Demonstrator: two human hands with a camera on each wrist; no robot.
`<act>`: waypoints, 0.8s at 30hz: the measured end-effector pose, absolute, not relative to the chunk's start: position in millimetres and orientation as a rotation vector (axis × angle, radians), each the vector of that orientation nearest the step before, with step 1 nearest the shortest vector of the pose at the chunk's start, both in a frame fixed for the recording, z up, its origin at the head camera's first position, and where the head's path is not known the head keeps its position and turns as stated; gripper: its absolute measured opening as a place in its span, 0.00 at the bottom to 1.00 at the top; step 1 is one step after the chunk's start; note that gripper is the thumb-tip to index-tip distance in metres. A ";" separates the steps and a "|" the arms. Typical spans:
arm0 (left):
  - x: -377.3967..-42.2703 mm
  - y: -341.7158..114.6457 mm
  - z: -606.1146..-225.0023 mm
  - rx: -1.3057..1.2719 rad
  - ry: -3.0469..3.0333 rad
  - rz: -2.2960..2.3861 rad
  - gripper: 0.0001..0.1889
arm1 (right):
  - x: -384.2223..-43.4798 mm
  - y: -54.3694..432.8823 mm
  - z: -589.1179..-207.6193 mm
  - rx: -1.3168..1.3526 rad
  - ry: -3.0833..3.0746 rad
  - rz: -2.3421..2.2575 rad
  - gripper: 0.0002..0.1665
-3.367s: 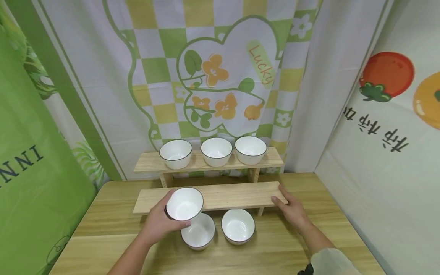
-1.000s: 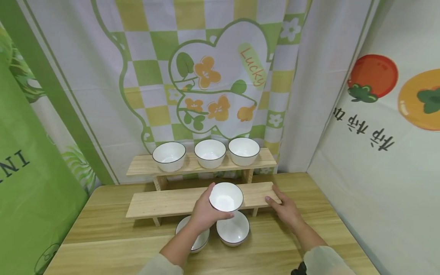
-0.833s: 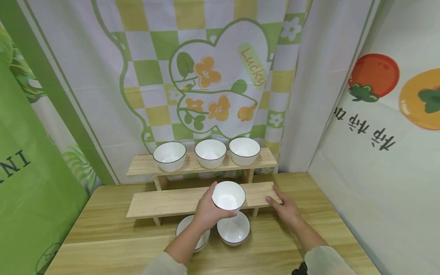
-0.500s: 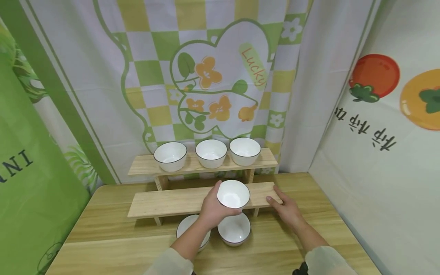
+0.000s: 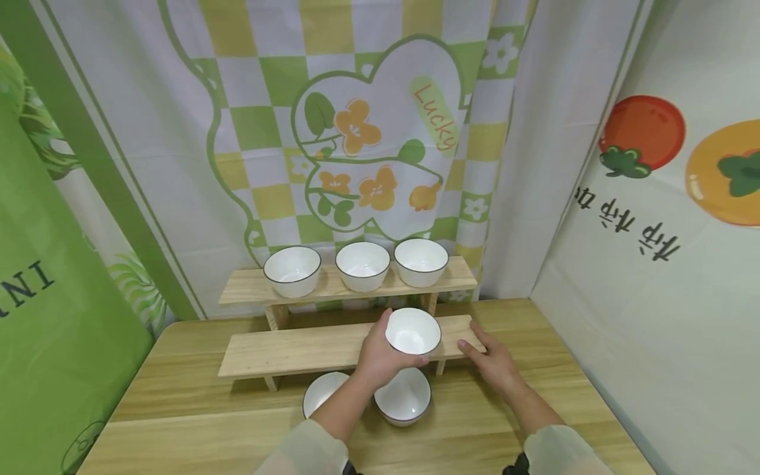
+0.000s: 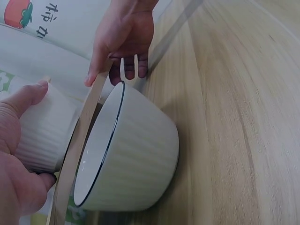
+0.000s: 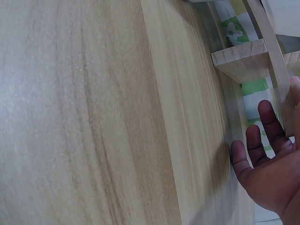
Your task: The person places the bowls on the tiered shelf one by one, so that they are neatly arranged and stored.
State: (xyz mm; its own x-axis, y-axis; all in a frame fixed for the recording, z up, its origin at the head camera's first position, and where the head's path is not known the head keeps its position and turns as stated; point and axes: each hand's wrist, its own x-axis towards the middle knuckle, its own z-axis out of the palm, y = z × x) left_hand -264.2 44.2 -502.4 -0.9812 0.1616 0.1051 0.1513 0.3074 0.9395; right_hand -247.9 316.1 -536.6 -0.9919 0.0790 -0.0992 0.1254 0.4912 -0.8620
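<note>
My left hand [image 5: 380, 356] holds a white bowl [image 5: 413, 332] with a dark rim, fingers and thumb around its left side. The bowl is upright, at the right part of the lower wooden shelf [image 5: 279, 353]; in the left wrist view its base is right at the board. My right hand [image 5: 499, 363] grips the shelf's right end, thumb on top and fingers reaching below, as the left wrist view shows. Two similar bowls stand on the table in front: one bowl [image 5: 402, 396] below my left hand, another bowl [image 5: 320, 392] partly hidden by my left forearm.
Behind, a higher wooden shelf [image 5: 246, 287] carries three white bowls: a left bowl [image 5: 292, 274], a middle bowl [image 5: 363, 268] and a right bowl [image 5: 421, 265]. The wooden table [image 5: 178, 396] is enclosed by printed curtains [image 5: 380, 132] at the back and sides.
My left hand has carried the bowl rightward along the lower shelf, from its left half to its right part. My right hand has stayed at the shelf's end.
</note>
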 end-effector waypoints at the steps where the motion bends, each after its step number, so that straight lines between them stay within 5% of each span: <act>1: -264.6 45.9 -502.3 0.297 2.526 1.826 0.69 | -247.8 315.8 -536.6 0.184 2.674 -1.552 0.51; 24: -274.1 70.9 -498.4 0.232 2.507 1.882 0.67 | -248.5 316.4 -536.4 0.196 2.670 -1.542 0.50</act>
State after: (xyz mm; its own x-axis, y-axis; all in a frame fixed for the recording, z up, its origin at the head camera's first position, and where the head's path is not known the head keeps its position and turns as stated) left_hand -274.1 70.9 -498.4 -0.9891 0.1163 0.0898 0.1187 0.2721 0.9549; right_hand -248.5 316.4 -536.4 -0.9906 0.0835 -0.1082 0.1355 0.4942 -0.8588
